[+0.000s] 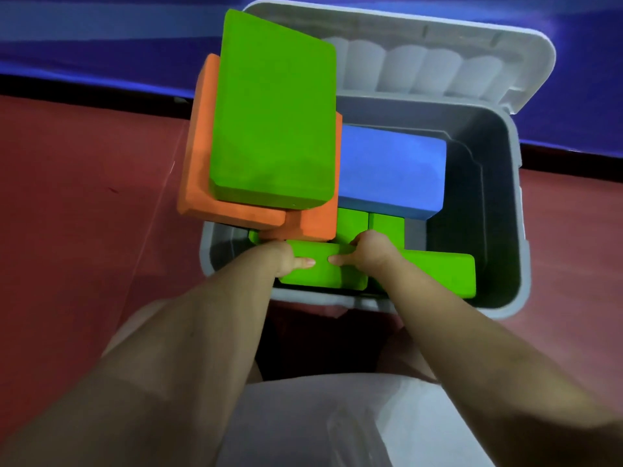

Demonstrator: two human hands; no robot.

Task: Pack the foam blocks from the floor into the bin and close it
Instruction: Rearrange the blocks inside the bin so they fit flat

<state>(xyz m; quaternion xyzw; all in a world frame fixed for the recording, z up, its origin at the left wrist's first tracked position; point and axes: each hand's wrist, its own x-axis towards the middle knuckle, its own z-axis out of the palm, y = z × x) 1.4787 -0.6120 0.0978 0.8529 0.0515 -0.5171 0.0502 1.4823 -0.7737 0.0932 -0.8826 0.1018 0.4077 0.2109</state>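
Both hands grip one flat green foam block point(323, 271) lying sideways, its long side left to right, low inside the grey bin point(499, 203), the left hand point(286, 261) and right hand point(367, 254) side by side near its left end, fingers probably curled over it.

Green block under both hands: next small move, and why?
Probably press the green block flat into the bin. The left hand and right hand grip it near the front wall, and the stacked blocks stand above the rim, lid open.
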